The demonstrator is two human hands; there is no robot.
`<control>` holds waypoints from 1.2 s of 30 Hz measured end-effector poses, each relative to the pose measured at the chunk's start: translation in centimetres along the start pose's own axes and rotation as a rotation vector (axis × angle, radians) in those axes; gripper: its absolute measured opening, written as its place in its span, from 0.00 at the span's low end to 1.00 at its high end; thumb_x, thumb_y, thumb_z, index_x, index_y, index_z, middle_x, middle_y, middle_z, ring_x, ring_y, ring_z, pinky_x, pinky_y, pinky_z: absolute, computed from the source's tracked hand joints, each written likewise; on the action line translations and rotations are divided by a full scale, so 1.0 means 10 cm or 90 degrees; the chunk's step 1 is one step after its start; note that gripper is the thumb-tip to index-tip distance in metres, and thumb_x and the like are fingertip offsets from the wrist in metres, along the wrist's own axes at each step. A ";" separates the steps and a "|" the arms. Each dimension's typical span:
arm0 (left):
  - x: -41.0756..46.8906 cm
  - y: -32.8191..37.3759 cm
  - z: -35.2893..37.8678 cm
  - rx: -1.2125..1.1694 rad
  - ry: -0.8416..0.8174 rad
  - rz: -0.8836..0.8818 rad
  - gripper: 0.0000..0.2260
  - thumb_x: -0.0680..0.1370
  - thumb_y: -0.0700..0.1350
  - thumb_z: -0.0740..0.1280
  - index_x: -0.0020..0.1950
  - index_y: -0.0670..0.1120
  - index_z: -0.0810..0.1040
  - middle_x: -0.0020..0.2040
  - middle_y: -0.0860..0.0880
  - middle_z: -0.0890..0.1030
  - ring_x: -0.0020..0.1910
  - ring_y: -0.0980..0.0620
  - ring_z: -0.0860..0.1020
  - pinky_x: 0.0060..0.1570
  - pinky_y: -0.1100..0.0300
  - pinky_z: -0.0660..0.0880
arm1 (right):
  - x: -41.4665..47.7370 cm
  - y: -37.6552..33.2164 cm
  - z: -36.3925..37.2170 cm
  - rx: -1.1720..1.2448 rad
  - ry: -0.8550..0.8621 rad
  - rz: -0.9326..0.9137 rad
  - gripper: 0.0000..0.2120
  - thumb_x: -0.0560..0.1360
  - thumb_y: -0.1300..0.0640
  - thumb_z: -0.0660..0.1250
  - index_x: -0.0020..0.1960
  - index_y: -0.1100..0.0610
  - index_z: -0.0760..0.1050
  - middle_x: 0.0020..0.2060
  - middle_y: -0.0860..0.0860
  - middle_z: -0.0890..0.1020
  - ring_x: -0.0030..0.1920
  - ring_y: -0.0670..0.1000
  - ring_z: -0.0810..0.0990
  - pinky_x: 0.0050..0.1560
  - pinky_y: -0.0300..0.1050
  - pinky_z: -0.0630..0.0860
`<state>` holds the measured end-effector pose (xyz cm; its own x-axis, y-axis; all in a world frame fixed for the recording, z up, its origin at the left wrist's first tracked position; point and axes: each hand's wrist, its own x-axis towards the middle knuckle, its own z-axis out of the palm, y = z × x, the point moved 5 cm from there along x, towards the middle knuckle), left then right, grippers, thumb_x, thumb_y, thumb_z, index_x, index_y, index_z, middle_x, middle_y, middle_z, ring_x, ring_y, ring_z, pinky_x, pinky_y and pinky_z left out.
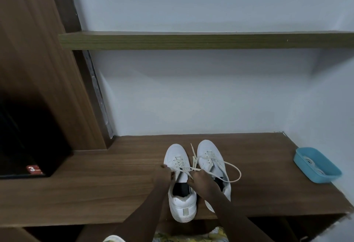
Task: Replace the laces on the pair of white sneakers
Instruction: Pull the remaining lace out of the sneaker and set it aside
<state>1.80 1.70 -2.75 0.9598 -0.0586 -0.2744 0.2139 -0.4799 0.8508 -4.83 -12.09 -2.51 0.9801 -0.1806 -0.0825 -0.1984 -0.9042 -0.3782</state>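
Near the desk edge (pixel 76 223), left hand (pixel 164 174) and right hand (pixel 201 182) pinch lace (pixel 191 169).

The left forearm (pixel 145 209) and the right forearm (pixel 233 215) are bare. They rise from the bottom edge and draw closer together toward the wrists. The left hand (pixel 166 173) has its back to the camera and a straight wrist, with fingers curled in and thumb tucked against them, pinching a lace (pixel 184 169). The right hand (pixel 201 181) sits just beside it, a little nearer the body, not touching. Its fingers are bunched tight on the same lace, knuckles uppermost.
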 end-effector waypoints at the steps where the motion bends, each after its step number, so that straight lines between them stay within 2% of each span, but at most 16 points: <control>1: 0.00 0.06 -0.03 0.026 0.024 0.033 0.13 0.76 0.37 0.62 0.60 0.40 0.76 0.50 0.45 0.80 0.44 0.47 0.78 0.46 0.56 0.75 | 0.00 0.00 0.00 0.002 0.003 0.000 0.14 0.79 0.55 0.58 0.56 0.62 0.76 0.49 0.59 0.81 0.49 0.56 0.79 0.50 0.48 0.73; 4: -0.08 0.24 -0.04 0.173 0.027 0.217 0.16 0.72 0.41 0.64 0.60 0.48 0.77 0.56 0.48 0.79 0.53 0.48 0.76 0.45 0.63 0.68 | -0.01 -0.01 -0.01 0.005 0.010 -0.003 0.14 0.79 0.54 0.58 0.56 0.62 0.77 0.49 0.59 0.81 0.49 0.56 0.79 0.50 0.47 0.73; 7: -0.14 0.29 0.05 0.390 -0.018 0.372 0.18 0.72 0.50 0.59 0.59 0.51 0.79 0.58 0.54 0.80 0.55 0.53 0.77 0.57 0.61 0.68 | -0.02 -0.03 -0.03 0.015 0.020 -0.014 0.14 0.79 0.54 0.59 0.58 0.61 0.76 0.51 0.58 0.82 0.51 0.55 0.80 0.52 0.45 0.73; 10: -0.18 0.28 0.11 0.507 -0.015 0.412 0.17 0.76 0.53 0.58 0.59 0.51 0.79 0.56 0.53 0.81 0.56 0.53 0.76 0.65 0.57 0.60 | -0.03 -0.03 -0.04 0.016 0.020 -0.012 0.15 0.80 0.53 0.58 0.58 0.61 0.76 0.52 0.58 0.82 0.52 0.55 0.80 0.53 0.46 0.73; 13: -0.20 0.27 0.13 0.557 0.002 0.433 0.19 0.75 0.55 0.55 0.54 0.50 0.81 0.51 0.52 0.83 0.52 0.51 0.78 0.68 0.52 0.62 | -0.03 -0.03 -0.05 0.008 0.018 -0.003 0.15 0.80 0.53 0.58 0.58 0.62 0.76 0.52 0.59 0.81 0.52 0.56 0.79 0.52 0.45 0.72; 16: -0.20 0.26 0.10 0.507 0.005 0.406 0.15 0.80 0.52 0.56 0.56 0.51 0.81 0.54 0.53 0.82 0.53 0.53 0.78 0.69 0.57 0.60 | -0.04 -0.03 -0.06 0.005 0.023 0.008 0.14 0.79 0.54 0.58 0.58 0.62 0.76 0.52 0.59 0.81 0.53 0.56 0.79 0.51 0.43 0.72; 18: -0.20 0.27 0.06 0.402 0.012 0.357 0.13 0.80 0.51 0.59 0.56 0.51 0.81 0.53 0.53 0.83 0.51 0.54 0.78 0.53 0.64 0.67 | -0.04 -0.03 -0.06 0.005 0.021 0.013 0.14 0.79 0.55 0.58 0.58 0.62 0.76 0.52 0.59 0.81 0.52 0.56 0.79 0.50 0.44 0.72; 19: -0.19 0.26 0.06 0.355 0.016 0.328 0.12 0.80 0.50 0.60 0.55 0.50 0.82 0.52 0.52 0.83 0.49 0.54 0.79 0.44 0.65 0.67 | -0.05 -0.03 -0.06 0.005 0.021 0.013 0.14 0.79 0.55 0.58 0.58 0.62 0.76 0.52 0.59 0.81 0.52 0.56 0.79 0.50 0.44 0.72; 21: -0.15 0.23 0.05 0.285 0.020 0.259 0.10 0.79 0.47 0.62 0.52 0.47 0.83 0.48 0.49 0.84 0.43 0.54 0.78 0.37 0.65 0.64 | -0.05 -0.03 -0.06 0.008 0.018 0.013 0.14 0.79 0.55 0.59 0.56 0.63 0.76 0.51 0.60 0.81 0.51 0.57 0.79 0.50 0.45 0.72; 25: -0.06 0.18 -0.01 0.201 0.043 0.169 0.11 0.79 0.44 0.62 0.47 0.41 0.83 0.43 0.44 0.84 0.43 0.47 0.80 0.37 0.62 0.64 | -0.05 -0.03 -0.07 0.003 0.016 0.013 0.14 0.79 0.56 0.58 0.54 0.64 0.76 0.49 0.61 0.81 0.50 0.58 0.79 0.48 0.46 0.72; 31: 0.06 0.05 -0.26 0.095 0.179 0.056 0.10 0.79 0.41 0.62 0.53 0.41 0.82 0.48 0.41 0.83 0.44 0.45 0.77 0.41 0.60 0.68 | -0.05 -0.03 -0.09 -0.006 0.015 0.014 0.14 0.79 0.56 0.58 0.54 0.64 0.75 0.50 0.61 0.80 0.51 0.58 0.78 0.48 0.46 0.71; 34: 0.08 -0.01 -0.32 0.056 0.218 0.015 0.10 0.79 0.41 0.63 0.54 0.40 0.82 0.51 0.38 0.82 0.52 0.39 0.78 0.48 0.55 0.72 | -0.06 -0.04 -0.09 -0.008 0.022 0.008 0.14 0.79 0.55 0.57 0.54 0.64 0.76 0.50 0.61 0.80 0.50 0.58 0.78 0.45 0.45 0.69; 36: 0.10 -0.06 -0.34 0.026 0.231 -0.011 0.10 0.80 0.41 0.62 0.54 0.39 0.81 0.51 0.37 0.81 0.53 0.38 0.77 0.52 0.52 0.72 | -0.06 -0.04 -0.09 -0.006 0.029 0.006 0.14 0.79 0.55 0.57 0.53 0.64 0.76 0.49 0.60 0.80 0.50 0.58 0.78 0.43 0.44 0.66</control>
<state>3.28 4.95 -2.00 0.9597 0.2607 -0.1050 0.2298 -0.5125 0.8274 -5.36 -11.99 -1.44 0.9776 -0.2058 -0.0441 -0.2074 -0.9058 -0.3696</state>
